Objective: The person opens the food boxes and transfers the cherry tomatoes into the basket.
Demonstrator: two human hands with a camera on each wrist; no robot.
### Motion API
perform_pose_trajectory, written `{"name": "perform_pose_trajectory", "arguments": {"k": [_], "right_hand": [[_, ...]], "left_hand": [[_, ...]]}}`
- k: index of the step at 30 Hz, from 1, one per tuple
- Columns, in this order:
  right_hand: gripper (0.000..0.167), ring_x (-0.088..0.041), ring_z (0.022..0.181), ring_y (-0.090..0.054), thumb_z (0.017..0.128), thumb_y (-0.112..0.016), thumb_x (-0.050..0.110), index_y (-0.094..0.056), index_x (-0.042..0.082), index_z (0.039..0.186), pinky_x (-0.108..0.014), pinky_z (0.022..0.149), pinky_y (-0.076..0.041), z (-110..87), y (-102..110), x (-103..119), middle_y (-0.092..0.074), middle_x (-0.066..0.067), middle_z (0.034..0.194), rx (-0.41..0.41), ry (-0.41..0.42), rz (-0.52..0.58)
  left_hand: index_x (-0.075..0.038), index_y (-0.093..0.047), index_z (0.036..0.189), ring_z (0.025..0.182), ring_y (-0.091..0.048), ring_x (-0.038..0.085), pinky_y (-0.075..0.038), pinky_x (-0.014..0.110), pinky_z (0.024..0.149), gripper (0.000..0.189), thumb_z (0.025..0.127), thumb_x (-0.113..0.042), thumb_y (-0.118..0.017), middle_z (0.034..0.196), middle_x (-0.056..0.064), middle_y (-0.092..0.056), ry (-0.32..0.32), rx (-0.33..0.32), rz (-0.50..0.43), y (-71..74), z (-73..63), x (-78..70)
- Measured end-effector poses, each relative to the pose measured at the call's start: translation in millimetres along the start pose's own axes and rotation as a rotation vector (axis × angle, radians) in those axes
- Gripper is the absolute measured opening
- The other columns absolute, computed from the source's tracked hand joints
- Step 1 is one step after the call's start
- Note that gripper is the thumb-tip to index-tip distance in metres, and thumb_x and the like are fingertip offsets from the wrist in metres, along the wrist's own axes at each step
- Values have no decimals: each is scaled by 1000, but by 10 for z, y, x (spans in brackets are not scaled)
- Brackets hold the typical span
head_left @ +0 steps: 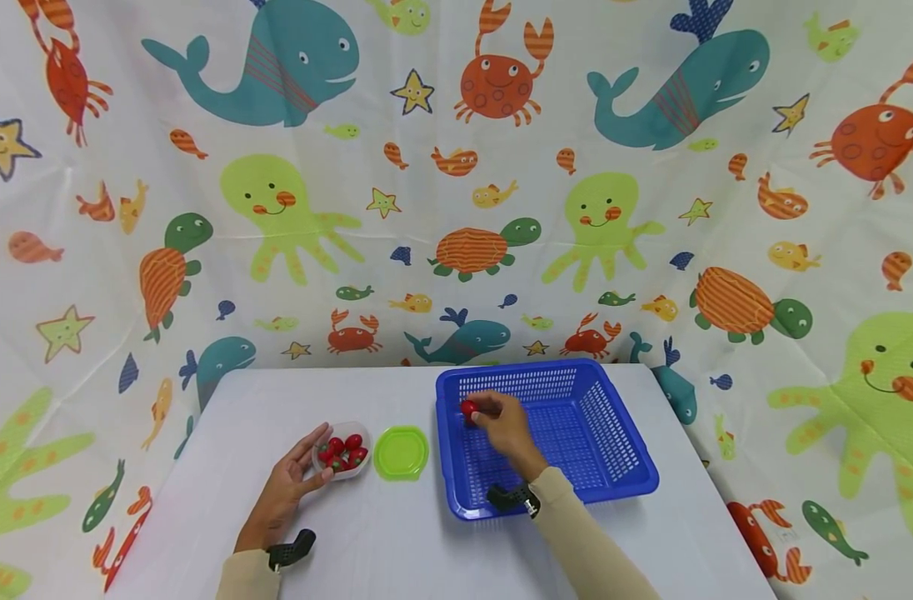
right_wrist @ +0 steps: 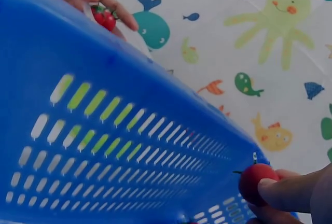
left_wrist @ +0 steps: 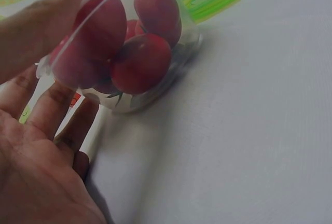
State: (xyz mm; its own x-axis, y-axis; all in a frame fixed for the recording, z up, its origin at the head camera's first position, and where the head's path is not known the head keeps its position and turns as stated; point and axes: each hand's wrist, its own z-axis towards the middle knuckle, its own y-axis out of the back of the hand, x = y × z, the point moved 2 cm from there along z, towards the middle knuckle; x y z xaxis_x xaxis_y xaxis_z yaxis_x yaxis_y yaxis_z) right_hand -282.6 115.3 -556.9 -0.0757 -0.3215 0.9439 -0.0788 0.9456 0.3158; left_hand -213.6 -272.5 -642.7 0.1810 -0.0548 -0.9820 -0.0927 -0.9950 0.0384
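Note:
My right hand pinches a cherry tomato between thumb and fingers, over the left part of a blue plastic basket. A green stem shows on this tomato in the right wrist view. On the table's left side, my left hand holds a small clear plastic container, with the thumb on the near side and fingers round the far side. Several red cherry tomatoes with green stems lie in the container. Between container and basket lies a light green lid.
The basket has slotted walls and stands on the right of a white-covered table. A curtain printed with sea animals hangs behind the table and at both sides. Each wrist carries a small black camera.

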Motion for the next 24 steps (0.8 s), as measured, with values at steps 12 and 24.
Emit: {"name": "perform_pose_trajectory", "arguments": {"k": [12,24], "right_hand": [[30,-26,112,-70,99,-68,-2,-78,12,125,-48,107,-58,100,185,-117,-76,-10,124,65,-54,-114],[29,-22,104,-70,96,-68,-8,-79,7,119,-44,98,-59,241,331,-220,-79,-11,116,174,-54,-199]], "left_hand": [[-25,-33,168,168,2,36,-7,73,129,79,101,-17,-75,177,9,-26,-12,2,2,6,-4,0],[-26,-33,168,168,1,35,-6,72,130,80,100,-16,-75,177,8,-27,-8,4,-8,-1,-4,12]]}}
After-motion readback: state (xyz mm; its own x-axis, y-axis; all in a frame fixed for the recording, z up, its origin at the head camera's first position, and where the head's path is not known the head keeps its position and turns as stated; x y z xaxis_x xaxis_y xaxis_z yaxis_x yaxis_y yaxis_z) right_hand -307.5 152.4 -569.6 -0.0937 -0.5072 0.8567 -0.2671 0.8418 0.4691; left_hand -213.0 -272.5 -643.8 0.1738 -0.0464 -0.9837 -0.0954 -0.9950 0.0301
